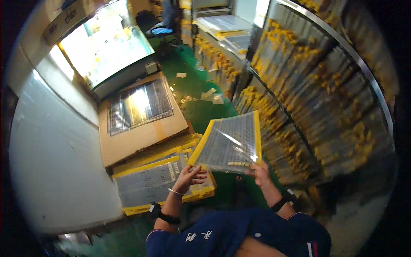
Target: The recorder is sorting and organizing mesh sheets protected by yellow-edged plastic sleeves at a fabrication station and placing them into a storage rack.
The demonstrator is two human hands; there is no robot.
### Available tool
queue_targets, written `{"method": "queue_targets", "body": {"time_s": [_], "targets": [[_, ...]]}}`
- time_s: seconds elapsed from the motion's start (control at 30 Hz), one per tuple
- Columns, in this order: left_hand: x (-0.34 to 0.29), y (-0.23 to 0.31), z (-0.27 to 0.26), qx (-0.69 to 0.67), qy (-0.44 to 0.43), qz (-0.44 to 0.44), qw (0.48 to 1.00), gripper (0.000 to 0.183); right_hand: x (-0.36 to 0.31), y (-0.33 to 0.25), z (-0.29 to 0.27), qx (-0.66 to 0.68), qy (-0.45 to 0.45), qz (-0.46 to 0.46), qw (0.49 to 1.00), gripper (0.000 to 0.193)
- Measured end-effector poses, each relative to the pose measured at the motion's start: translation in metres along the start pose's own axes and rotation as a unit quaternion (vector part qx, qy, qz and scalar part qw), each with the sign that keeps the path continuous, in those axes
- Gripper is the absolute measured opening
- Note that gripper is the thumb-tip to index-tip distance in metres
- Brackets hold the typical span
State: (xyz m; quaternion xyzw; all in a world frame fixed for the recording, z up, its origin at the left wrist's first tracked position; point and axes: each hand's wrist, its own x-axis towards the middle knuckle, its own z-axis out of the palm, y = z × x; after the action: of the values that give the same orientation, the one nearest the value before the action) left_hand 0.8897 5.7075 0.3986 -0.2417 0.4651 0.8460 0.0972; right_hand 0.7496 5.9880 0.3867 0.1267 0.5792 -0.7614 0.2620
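Note:
A clear film sheet [229,141] with yellow taped edges and a dark fine grid pattern is held up, tilted, in front of me. My right hand [261,172] grips its lower right corner. At the lower left corner is my left hand [189,179], its fingers stretched out and apart, with no clear grip on the sheet. Below and left of that hand lies a stack of similar yellow-edged sheets [143,184]. Light glares off the raised sheet.
Left, a cardboard sheet [169,136] carries a dark patterned film [120,113]. Behind it glows a bright light table [122,55]. On the right, shelving [282,103] is packed with upright yellow-edged sheets. Paper scraps [209,93] litter the green floor [188,88].

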Motion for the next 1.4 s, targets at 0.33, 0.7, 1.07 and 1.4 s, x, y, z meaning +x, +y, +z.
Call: {"method": "queue_targets", "body": {"time_s": [0.33,0.7,1.07,1.4], "targets": [[0.072,0.026,0.087,-0.076,0.273,0.060,0.957,0.021,0.141,-0.098,-0.013,-0.073,-0.196,0.012,0.978,0.026],[0.149,0.117,0.051,-0.065,0.306,0.160,0.936,0.022,0.275,-0.162,0.082,-0.018,-0.236,0.078,0.968,0.035],[0.299,0.295,-0.030,-0.096,0.243,0.210,0.942,0.029,0.433,-0.249,0.241,0.052,-0.171,-0.009,0.984,0.025],[0.471,0.442,-0.076,-0.191,0.070,0.182,0.962,0.051,0.563,-0.310,0.286,0.027,-0.206,-0.039,0.977,0.027]]}}
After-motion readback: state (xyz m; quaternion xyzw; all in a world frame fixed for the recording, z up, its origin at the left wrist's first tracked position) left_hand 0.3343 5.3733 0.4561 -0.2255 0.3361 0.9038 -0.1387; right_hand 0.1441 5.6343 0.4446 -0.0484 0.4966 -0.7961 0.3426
